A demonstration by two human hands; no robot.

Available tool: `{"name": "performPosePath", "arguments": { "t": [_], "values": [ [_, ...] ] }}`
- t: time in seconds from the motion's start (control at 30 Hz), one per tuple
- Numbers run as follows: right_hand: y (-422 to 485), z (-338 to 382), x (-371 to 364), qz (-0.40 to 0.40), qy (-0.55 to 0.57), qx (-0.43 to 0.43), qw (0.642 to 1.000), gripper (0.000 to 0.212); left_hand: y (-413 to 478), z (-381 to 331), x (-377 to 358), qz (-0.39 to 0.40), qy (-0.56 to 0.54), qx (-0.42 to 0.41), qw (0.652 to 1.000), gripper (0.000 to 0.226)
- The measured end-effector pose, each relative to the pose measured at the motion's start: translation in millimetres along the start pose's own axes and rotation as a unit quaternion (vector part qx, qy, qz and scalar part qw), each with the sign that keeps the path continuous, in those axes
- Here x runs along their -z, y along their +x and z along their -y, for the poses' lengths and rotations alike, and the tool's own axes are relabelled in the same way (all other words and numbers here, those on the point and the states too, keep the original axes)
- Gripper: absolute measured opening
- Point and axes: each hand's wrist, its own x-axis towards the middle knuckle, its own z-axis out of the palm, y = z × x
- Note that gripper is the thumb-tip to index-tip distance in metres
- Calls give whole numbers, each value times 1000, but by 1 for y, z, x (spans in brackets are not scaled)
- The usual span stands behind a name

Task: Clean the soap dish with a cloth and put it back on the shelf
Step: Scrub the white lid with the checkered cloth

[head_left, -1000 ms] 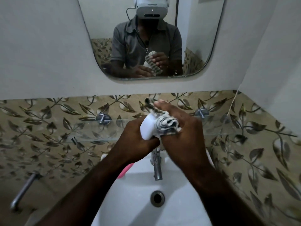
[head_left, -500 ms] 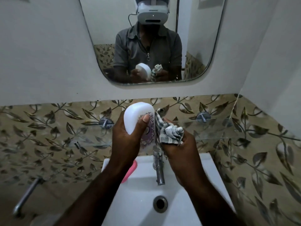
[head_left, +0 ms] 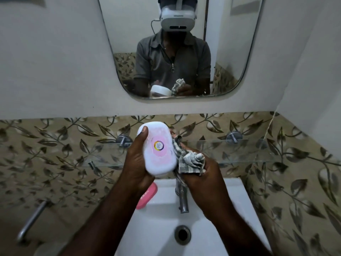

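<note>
A white oval soap dish (head_left: 159, 149) with a pink centre and a round sticker faces me, held upright above the basin. My left hand (head_left: 136, 163) grips it from the left, thumb over its top edge. My right hand (head_left: 200, 174) is closed on a bunched grey-and-white striped cloth (head_left: 191, 160), which touches the dish's right edge. Behind both hands a glass shelf (head_left: 239, 152) runs along the leaf-patterned tiles on two metal brackets.
A white washbasin (head_left: 158, 228) with a metal tap (head_left: 181, 198) and drain lies below my hands. A pink soap bar (head_left: 147, 197) rests on the basin's left rim. A metal rail (head_left: 32, 220) sticks out at lower left. A mirror (head_left: 239, 43) hangs above.
The dish was covered by the cloth and both hands; my left hand has since turned it so its pink face shows, and the cloth has come away to its right side.
</note>
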Motion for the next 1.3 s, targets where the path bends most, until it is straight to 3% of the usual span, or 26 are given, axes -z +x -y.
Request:
{"name": "performPosePath", "arguments": {
  "t": [0.07, 0.17, 0.2, 0.3, 0.4, 0.5, 0.63, 0.7, 0.8, 0.9, 1.1, 1.23, 1.3],
  "values": [
    [1, 0, 4, -1, 33, -17, 999, 34, -2, -3, 2, 27, -21, 18, 999, 44],
    [6, 4, 12, -13, 24, -25, 999, 26, 3, -8, 6, 29, -52, 22, 998, 66],
    [8, 10, 14, -27, 7, -11, 1000, 22, 6, -9, 6, 28, -58, 20, 998, 64],
    [19, 32, 17, -43, -84, 85, 992, 36, 14, -8, 7, 29, -74, 47, 996, 49],
    [39, 48, 13, -40, -205, 199, 958, 38, 15, -4, 7, 45, -66, 77, 994, 56],
    [58, 54, 5, -36, -277, 253, 926, 35, 14, 1, 3, 50, -57, 88, 993, 66],
    [69, 45, -11, 91, -353, 227, 903, 53, 13, 1, -5, 92, -100, 40, 990, 44],
    [67, 39, -15, 114, -360, 219, 900, 61, 14, 1, -5, 110, -126, 23, 986, 44],
    [49, 28, -24, 134, -349, 230, 899, 52, 14, -5, 4, 81, -139, 11, 987, 35],
    [33, 20, -27, 163, -342, 226, 897, 48, 14, -6, 12, 54, -130, 47, 989, 45],
    [78, 43, -27, 104, -360, 214, 902, 44, 10, -3, -2, 62, -124, 69, 988, 44],
    [56, 43, -29, 126, -339, 248, 899, 36, 12, -15, -3, 89, -142, 59, 984, 37],
    [35, 36, -30, 148, -323, 246, 902, 31, 14, -17, 2, 61, -100, 71, 991, 51]
  ]
}}
